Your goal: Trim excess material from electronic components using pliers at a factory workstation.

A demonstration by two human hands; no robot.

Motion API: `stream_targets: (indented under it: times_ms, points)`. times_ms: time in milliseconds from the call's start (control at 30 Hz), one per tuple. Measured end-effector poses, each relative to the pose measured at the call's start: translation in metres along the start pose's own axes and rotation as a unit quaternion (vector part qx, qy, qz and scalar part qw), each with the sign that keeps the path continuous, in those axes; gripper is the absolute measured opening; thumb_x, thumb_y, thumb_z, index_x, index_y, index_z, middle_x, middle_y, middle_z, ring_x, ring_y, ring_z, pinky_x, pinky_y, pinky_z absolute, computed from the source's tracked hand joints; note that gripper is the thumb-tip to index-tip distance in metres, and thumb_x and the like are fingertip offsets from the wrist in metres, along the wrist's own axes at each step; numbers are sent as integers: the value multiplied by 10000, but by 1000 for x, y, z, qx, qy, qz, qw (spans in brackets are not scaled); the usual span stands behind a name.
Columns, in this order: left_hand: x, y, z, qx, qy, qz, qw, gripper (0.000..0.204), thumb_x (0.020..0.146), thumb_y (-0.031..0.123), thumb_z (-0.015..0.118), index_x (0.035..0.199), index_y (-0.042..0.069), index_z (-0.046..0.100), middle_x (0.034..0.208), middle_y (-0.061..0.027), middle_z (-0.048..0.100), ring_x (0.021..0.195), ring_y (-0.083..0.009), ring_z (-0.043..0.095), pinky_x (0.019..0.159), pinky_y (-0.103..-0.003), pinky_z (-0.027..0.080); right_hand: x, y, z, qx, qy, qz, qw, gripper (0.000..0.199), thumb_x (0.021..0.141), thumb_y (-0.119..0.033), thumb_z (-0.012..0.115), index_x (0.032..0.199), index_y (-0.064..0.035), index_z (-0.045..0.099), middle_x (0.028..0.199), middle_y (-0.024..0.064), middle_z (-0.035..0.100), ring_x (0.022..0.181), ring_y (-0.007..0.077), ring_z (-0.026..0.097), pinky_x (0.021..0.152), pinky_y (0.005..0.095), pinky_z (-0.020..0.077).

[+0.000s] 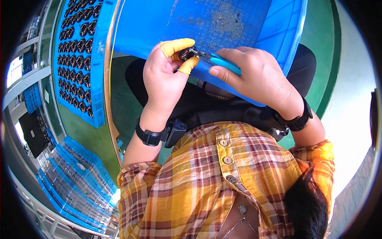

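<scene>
My left hand (pixel 165 75) wears yellow finger covers on its thumb and forefinger. Between those two fingers it pinches a small dark part (pixel 185 53) with black and reddish sides; its exact kind I cannot make out. My right hand (pixel 254 73) is wrapped round cutting pliers (pixel 227 63) with light blue handles. The pliers' metal jaws reach left to the small part and appear to touch it. Both hands are over the near edge of a large blue bin (pixel 191 28), whose bottom is strewn with fine grey scraps (pixel 227 22).
At the left, a blue tray (pixel 96 79) holds rows of similar dark parts (pixel 73 61) on a green table (pixel 89 137) with a wooden edge. Several stacked clear and blue trays (pixel 77 183) stand at the lower left, beside white metal rails (pixel 28 87).
</scene>
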State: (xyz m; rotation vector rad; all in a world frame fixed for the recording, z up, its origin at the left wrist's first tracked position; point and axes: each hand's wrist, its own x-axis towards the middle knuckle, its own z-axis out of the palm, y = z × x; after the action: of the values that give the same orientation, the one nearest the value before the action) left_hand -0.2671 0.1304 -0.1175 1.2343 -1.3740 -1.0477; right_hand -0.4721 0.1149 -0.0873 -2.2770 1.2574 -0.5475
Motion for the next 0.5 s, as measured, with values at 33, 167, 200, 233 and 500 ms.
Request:
stream_targets:
  times_ms: [33, 167, 200, 233, 500]
  points:
    - [1, 1, 0, 15, 1, 15, 1000, 363, 748, -120, 746, 1071, 15, 653, 1043, -63, 592, 919, -143, 643, 794, -242, 576, 0, 0, 0, 0, 1, -1, 1000, 448, 887, -498, 625, 889, -54, 683, 689, 169, 649, 665, 360, 657, 574, 437, 528]
    - [3, 5, 0, 73, 6, 68, 995, 350, 734, -114, 755, 1043, 28, 674, 1010, -65, 603, 887, -138, 639, 747, -236, 574, -1, -2, 0, -6, 6, -8, 1000, 431, 880, -485, 640, 875, -56, 680, 681, 164, 647, 656, 355, 655, 567, 435, 526]
    - [4, 4, -1, 87, 5, 80, 993, 351, 733, -104, 760, 1046, 33, 679, 1006, -63, 607, 877, -135, 639, 735, -234, 571, -1, -1, 0, -6, 6, -7, 1000, 431, 880, -485, 640, 875, -56, 680, 681, 164, 647, 656, 355, 655, 567, 435, 526]
    - [4, 4, -1, 100, 3, 92, 991, 353, 731, -94, 766, 1048, 38, 683, 1002, -61, 611, 866, -133, 638, 723, -232, 568, -1, -1, 1, -10, 8, -10, 1000, 427, 880, -484, 640, 869, -58, 678, 675, 164, 645, 649, 354, 654, 561, 433, 524]
    - [5, 2, -7, 65, 17, 23, 997, 400, 754, -62, 774, 1121, 50, 660, 1034, -51, 619, 844, -119, 632, 723, -225, 549, 0, -2, 4, 53, 2, 10, 999, 436, 890, -477, 633, 897, -42, 671, 757, 164, 664, 719, 354, 657, 610, 433, 523]
